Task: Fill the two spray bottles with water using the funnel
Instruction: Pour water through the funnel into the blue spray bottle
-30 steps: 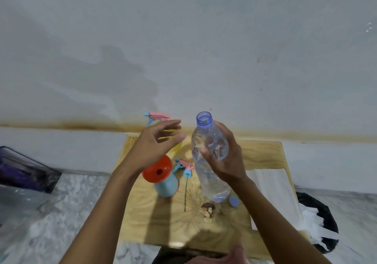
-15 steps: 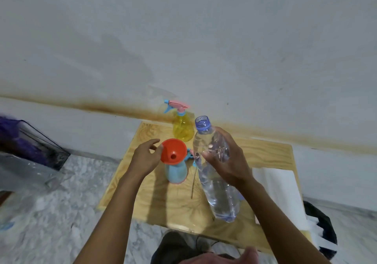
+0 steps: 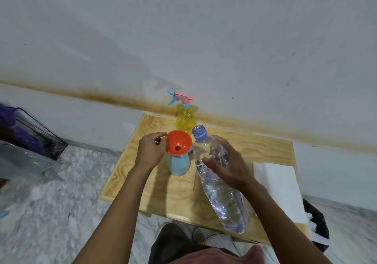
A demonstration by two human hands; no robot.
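Note:
An orange funnel [image 3: 179, 144] sits in the neck of a light blue spray bottle [image 3: 178, 164] on the wooden table [image 3: 265, 147]. My left hand [image 3: 151, 149] pinches the funnel's left rim. My right hand [image 3: 226, 165] grips a clear uncapped water bottle [image 3: 221, 190], lifted off the table and tilted so its blue mouth is close beside the funnel's right rim. No water is seen flowing. A yellow spray bottle [image 3: 185, 119] with its pink and blue trigger head on stands at the table's far edge.
White paper sheets [image 3: 279, 188] lie on the table's right side. A black bin [image 3: 318, 223] with white scraps stands on the floor to the right. A dark wire basket [image 3: 38, 137] is at the left on the marble floor. The wall is right behind the table.
My left hand came down from above the funnel and took its rim. My right hand lifted the water bottle off the table and tilted its mouth toward the funnel. The camera view shifted.

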